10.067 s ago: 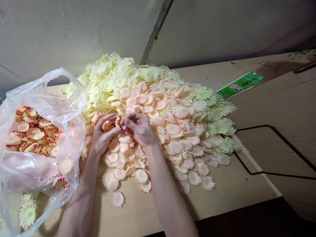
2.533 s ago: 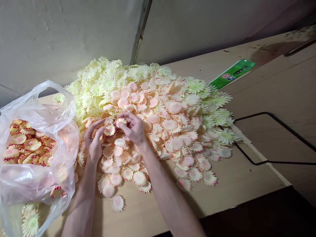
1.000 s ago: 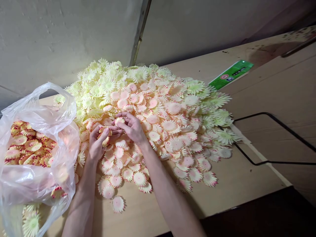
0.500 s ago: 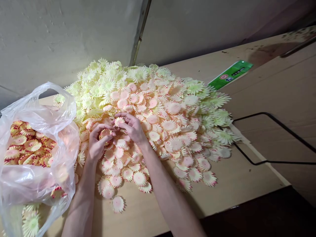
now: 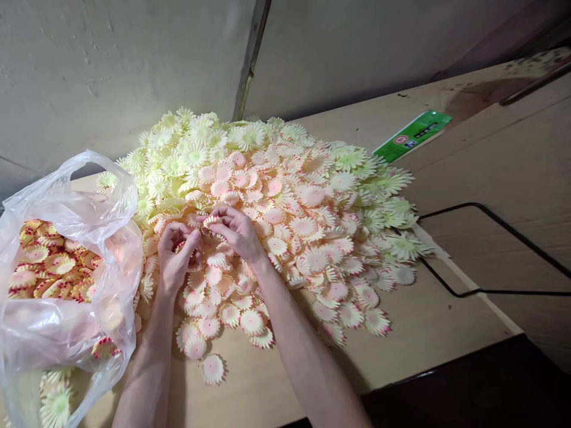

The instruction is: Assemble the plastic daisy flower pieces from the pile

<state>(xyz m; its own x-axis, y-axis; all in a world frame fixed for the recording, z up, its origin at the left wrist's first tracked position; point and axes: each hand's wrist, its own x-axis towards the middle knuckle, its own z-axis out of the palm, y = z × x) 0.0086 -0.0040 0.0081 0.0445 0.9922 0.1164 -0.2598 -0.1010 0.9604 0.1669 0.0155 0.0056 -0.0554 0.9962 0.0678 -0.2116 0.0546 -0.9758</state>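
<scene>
Your right hand (image 5: 226, 226) pinches one flower (image 5: 211, 221) between thumb and fingers, just above the pile (image 5: 307, 227). Your left hand (image 5: 176, 257) sits beside it, fingers curled, thumb nearly meeting them; red edges show inside, but whether they're gripped you can't tell from here. Bag (image 5: 53, 330), part full of red-edged flowers (image 5: 53, 255), stands open on your left, on the table (image 5: 254, 386). Step in hand looks like fingertip sorting or joining, piece by piece. Next move probably calls for a light right-hand pinch, petals unbent, and the left fingers cupped close.
</scene>
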